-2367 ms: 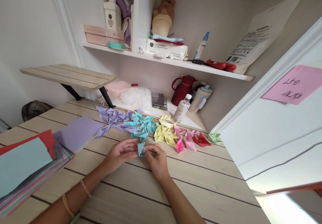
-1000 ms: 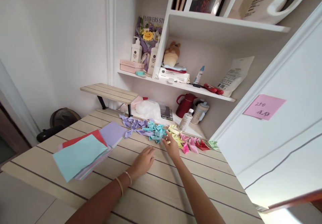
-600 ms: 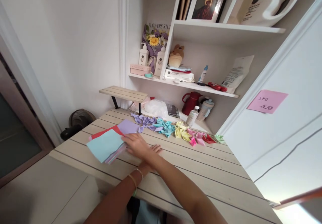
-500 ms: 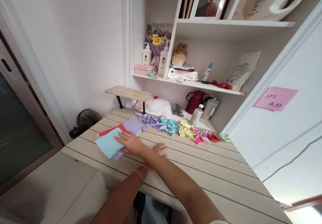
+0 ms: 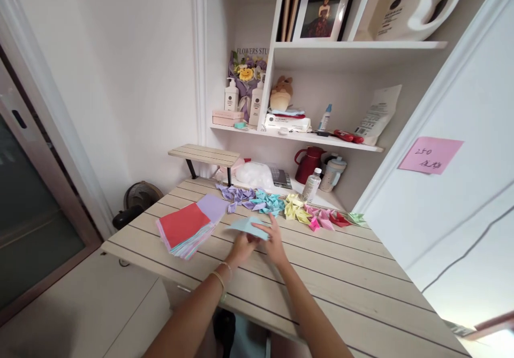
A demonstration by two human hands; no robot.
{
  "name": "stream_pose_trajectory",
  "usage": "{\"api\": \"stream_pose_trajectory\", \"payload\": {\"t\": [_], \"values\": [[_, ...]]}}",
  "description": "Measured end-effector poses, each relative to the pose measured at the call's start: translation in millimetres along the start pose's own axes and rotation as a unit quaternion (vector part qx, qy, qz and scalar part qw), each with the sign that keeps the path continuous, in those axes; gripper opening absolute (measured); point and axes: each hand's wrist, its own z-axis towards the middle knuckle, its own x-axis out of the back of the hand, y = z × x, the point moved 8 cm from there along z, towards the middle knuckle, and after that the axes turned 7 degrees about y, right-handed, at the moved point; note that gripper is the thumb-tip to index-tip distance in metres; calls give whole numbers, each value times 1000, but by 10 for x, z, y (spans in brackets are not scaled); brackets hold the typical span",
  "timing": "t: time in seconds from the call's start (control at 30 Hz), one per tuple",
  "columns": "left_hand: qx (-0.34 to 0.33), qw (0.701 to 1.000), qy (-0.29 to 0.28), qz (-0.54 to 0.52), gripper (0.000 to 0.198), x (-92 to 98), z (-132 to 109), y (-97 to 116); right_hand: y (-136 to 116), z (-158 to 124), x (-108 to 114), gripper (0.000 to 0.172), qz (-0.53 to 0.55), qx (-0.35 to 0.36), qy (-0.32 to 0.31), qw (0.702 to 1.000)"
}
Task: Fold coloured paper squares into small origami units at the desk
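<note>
A light blue sheet of paper (image 5: 244, 224) is held just above the table in front of me, tilted and slightly blurred. My left hand (image 5: 243, 245) grips its near edge, with the fingers partly hidden under the sheet. On the right side of the same sheet, my right hand (image 5: 273, 240) has its fingers on the paper's edge and top. Left of my hands lies a fanned stack of coloured paper with a red sheet (image 5: 183, 225) on top. A purple sheet (image 5: 212, 208) pokes out behind it.
Folded paper pieces line the table's back: purple (image 5: 237, 195), blue (image 5: 270, 202), yellow (image 5: 296, 208), pink (image 5: 321, 217), red (image 5: 339, 218) and green (image 5: 355, 218). Behind them stand a clear bottle (image 5: 310, 186), a red jug (image 5: 309, 165) and a small raised shelf (image 5: 204, 155).
The light blue sheet has come off the stack and moved right, now in both hands. The red sheet beneath is uncovered. My arms are no longer crossed.
</note>
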Motion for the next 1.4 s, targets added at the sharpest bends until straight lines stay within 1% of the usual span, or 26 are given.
{"api": "stream_pose_trajectory", "payload": {"t": [0.03,0.07,0.1,0.13,0.17,0.2,0.23,0.3,0.37,0.4,0.5,0.6,0.67,0.77,0.83,0.87,0.93,0.97,1.03,1.1,1.17,1.23,1.3,1.4], "values": [[-6,1000,5,-12,64,9,2,4,248,-68,176,32,16,-42,11,999],[-7,998,9,-55,77,13,1,2,445,-143,294,29,42,-68,-1,997],[1,996,-13,-92,89,-26,-8,-13,598,-216,373,28,85,-89,-21,992],[12,994,-28,-109,95,-56,-20,-36,725,-279,449,28,128,-116,-24,985],[19,993,-46,-105,96,-89,-35,-54,815,-326,516,29,160,-140,-13,977],[17,994,-68,-88,93,-123,-53,-58,864,-356,565,30,180,-157,3,971],[9,994,-88,-67,86,-151,-71,-50,876,-369,581,30,190,-168,11,967],[-16,993,-118,-16,56,-186,-98,-17,820,-357,537,29,189,-171,-3,967],[-33,992,-118,9,32,-175,-97,14,729,-323,464,27,183,-158,-31,970],[-29,994,-102,7,26,-148,-82,12,703,-311,443,26,179,-155,-38,971],[17,998,-35,-43,27,-40,-29,-61,757,-325,437,26,149,-184,-29,971],[50,995,7,-84,30,24,-5,-129,846,-370,435,34,130,-215,-18,968],[58,994,21,-92,32,41,0,-146,851,-376,420,37,160,-214,-11,964],[59,990,50,-122,36,69,1,-145,867,-377,429,46,208,-221,15,953],[56,986,70,-141,40,92,3,-135,888,-384,431,53,215,-227,21,949],[54,985,74,-145,41,99,4,-126,892,-388,422,53,215,-227,16,950],[48,986,69,-142,38,100,7,-91,880,-397,380,49,208,-219,-15,953],[44,988,57,-136,36,88,6,-68,866,-403,350,46,198,-213,-37,956],[38,993,13,-115,32,30,-6,-19,823,-418,285,41,167,-196,-85,963],[34,995,-41,-85,30,-50,-33,17,765,-429,232,40,130,-173,-128,968],[29,995,-82,-50,28,-116,-63,33,712,-427,213,42,97,-152,-148,972],[23,993,-108,-27,26,-159,-83,32,680,-412,231,43,77,-141,-142,977],[21,993,-114,-23,27,-170,-86,19,669,-393,272,43,80,-144,-118,979],[23,996,-79,-37,27,-118,-61,-9,658,-357,365,36,119,-153,-61,979]]}}
